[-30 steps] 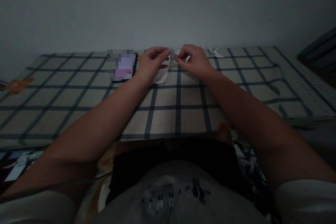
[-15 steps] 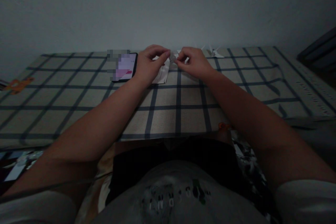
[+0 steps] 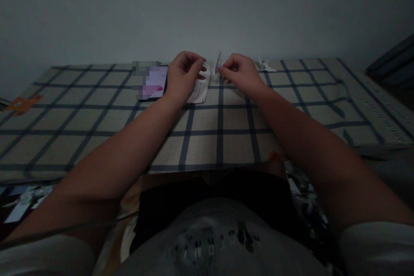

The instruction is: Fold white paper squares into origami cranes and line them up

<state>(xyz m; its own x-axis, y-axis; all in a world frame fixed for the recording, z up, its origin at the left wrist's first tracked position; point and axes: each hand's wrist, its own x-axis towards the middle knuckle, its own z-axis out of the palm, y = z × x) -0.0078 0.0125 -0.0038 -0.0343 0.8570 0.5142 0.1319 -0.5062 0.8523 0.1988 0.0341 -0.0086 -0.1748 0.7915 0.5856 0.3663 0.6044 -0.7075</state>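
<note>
My left hand (image 3: pixel 183 75) and my right hand (image 3: pixel 241 73) meet at the far middle of a checked cloth (image 3: pixel 220 129). Between their fingertips stands a small folded white paper piece (image 3: pixel 219 62), its tip pointing up. My right hand pinches it. The left hand's fingers are curled just beside it, and whether they touch the paper is unclear in the dim light. Under the left hand lies a white paper slip (image 3: pixel 199 90) flat on the cloth.
A phone (image 3: pixel 154 83) with a lit pink screen lies left of my left hand. A small folded white paper figure (image 3: pixel 265 65) sits by the wall to the right. An orange shape (image 3: pixel 20 104) is at the far left. A dark object (image 3: pixel 394 62) stands at the right edge.
The folded paper now stands upright between my hands, where it lay lower before. My left fingers have drawn slightly back from it. Both hands rose a little.
</note>
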